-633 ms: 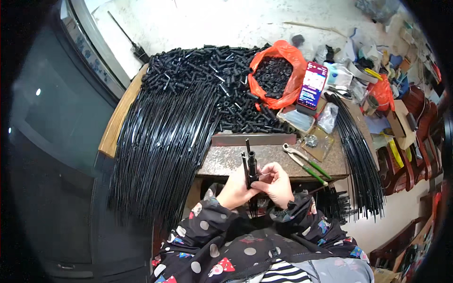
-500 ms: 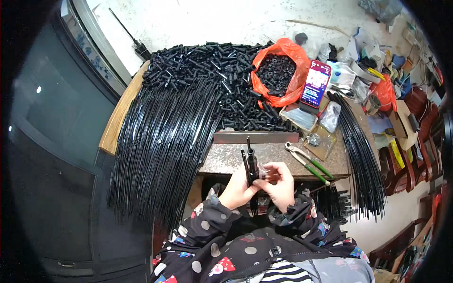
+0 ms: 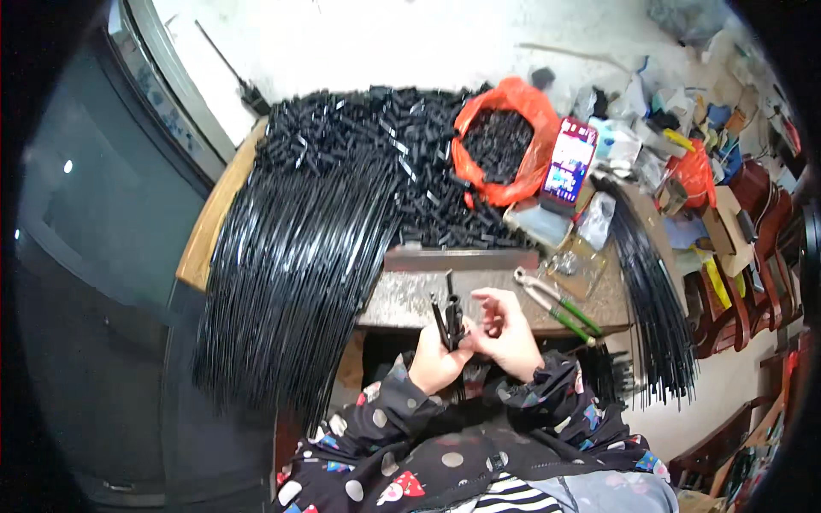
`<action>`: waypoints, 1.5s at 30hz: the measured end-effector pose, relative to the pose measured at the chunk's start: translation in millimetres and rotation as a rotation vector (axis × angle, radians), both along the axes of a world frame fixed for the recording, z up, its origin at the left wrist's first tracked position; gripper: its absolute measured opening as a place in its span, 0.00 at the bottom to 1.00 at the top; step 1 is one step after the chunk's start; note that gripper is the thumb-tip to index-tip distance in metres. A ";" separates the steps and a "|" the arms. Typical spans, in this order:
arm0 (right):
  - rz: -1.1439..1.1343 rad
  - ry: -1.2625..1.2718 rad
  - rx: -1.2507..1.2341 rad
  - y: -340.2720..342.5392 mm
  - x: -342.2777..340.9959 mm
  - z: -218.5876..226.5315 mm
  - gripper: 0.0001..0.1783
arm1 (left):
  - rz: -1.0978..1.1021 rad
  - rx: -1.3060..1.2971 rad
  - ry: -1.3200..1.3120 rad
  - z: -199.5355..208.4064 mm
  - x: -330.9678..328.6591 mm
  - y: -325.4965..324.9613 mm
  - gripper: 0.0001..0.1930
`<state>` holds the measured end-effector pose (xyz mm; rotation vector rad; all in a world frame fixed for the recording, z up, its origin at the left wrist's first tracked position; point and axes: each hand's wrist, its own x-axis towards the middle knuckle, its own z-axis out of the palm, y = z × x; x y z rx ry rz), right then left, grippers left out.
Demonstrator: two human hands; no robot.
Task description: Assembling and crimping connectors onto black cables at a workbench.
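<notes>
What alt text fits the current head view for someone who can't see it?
Left hand gripping slim black parts, right hand close beside it, near a table. Around them are heaped black pieces, long black rods, an orange bag, a phone, pliers.

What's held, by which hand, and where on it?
Left hand: slim black rod-and-tube pieces, gripped low, upper ends free. Right hand: close beside; grip can't be told.
</notes>
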<state>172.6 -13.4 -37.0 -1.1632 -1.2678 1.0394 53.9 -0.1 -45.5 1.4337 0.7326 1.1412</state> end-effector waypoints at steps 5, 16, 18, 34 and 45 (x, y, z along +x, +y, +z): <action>-0.129 -0.464 0.519 5.2 2.0 3.7 0.09 | 0.048 -0.130 -0.079 -4.6 2.3 7.1 0.10; -0.336 -0.909 0.646 -28.0 47.9 16.2 0.15 | 0.054 0.158 -0.194 42.4 -19.3 12.2 0.07; -0.429 -1.112 0.307 -35.2 73.6 -9.1 0.22 | 0.069 0.254 -0.202 43.5 -17.6 14.3 0.07; -0.101 -0.930 0.566 -65.2 55.5 52.2 0.11 | 0.130 0.284 -0.119 57.0 -24.0 33.8 0.51; 0.264 -0.676 0.565 -55.0 55.2 78.9 0.09 | 0.207 0.482 -0.091 59.0 -30.7 26.0 0.48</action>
